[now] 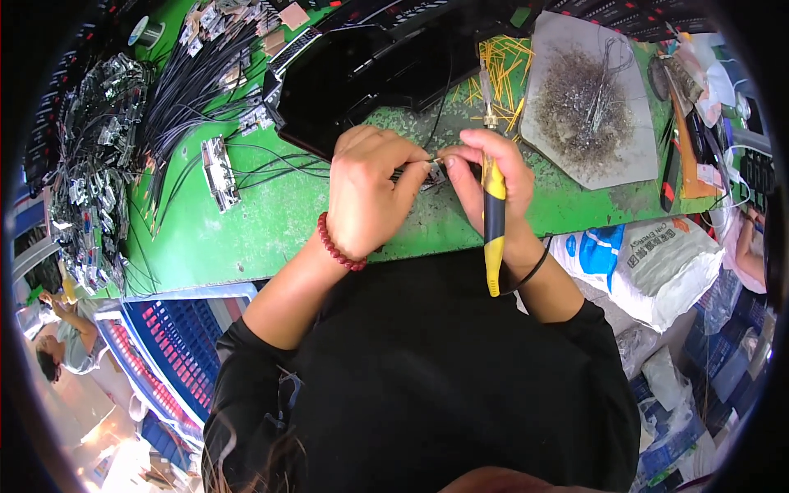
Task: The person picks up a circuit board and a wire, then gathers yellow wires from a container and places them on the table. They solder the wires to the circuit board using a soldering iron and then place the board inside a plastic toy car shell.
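My left hand (370, 177), with a red bead bracelet at the wrist, is closed, thumb and forefinger pinched together over the green table. What they grip is too small and covered to make out. Thin black cables (288, 168) run from the left to this hand. A yellow and black soldering iron (494, 215) rests upright in my right hand (511, 177), its metal tip pointing to the far side. The right thumb and forefinger also pinch close against the left fingertips. Just below the fingertips sits a small metallic piece (432, 175), partly hidden.
A silvery metal part (219, 174) lies left on the green table (271, 255). Black cables (177, 107) and metal parts (99, 164) heap farther left. Yellow sticks (503, 70) lie behind the iron, beside a grey board (575, 156) with dark debris. A solder spool (146, 33) stands far left.
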`<state>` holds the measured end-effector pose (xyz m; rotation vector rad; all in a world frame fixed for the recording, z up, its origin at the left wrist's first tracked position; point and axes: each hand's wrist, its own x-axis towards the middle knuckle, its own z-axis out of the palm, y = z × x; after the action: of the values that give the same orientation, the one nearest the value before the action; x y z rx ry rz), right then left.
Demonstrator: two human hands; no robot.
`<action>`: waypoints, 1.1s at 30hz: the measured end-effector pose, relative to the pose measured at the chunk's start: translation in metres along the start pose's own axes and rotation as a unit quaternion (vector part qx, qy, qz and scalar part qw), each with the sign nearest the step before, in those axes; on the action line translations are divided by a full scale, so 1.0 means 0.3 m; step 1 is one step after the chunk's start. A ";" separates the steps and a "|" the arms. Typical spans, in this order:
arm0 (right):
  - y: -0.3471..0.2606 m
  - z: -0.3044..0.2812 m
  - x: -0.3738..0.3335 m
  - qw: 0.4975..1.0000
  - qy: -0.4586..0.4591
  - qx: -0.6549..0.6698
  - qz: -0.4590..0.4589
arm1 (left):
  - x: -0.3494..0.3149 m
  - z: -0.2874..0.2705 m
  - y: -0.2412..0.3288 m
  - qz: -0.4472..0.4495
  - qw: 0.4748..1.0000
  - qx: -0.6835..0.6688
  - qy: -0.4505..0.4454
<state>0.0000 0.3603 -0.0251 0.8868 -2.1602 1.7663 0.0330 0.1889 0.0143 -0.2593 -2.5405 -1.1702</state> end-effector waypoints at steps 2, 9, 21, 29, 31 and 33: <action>0.000 -0.007 -0.010 0.999 0.025 0.019 0.032 | -0.003 -0.001 0.006 0.004 1.000 0.000 0.008; -0.014 0.004 0.000 0.993 -0.027 0.075 0.087 | -0.011 0.016 -0.014 0.043 0.998 0.031 0.031; 0.008 0.024 -0.007 0.997 0.024 0.048 0.054 | -0.006 0.020 -0.007 0.011 1.000 0.030 0.000; -0.044 -0.029 0.008 0.994 -0.031 0.053 0.094 | -0.007 0.012 0.006 0.023 0.999 0.046 0.015; -0.040 -0.016 0.013 0.995 -0.029 0.045 0.088 | -0.005 0.012 0.010 0.027 0.998 0.055 0.016; -0.028 -0.002 0.013 0.996 -0.039 0.029 0.076 | -0.010 0.017 0.008 0.031 0.998 0.056 0.014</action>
<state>0.0016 0.3587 -0.0159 0.8395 -2.2915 1.9034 0.0353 0.1943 0.0117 -0.2908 -2.5425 -0.9987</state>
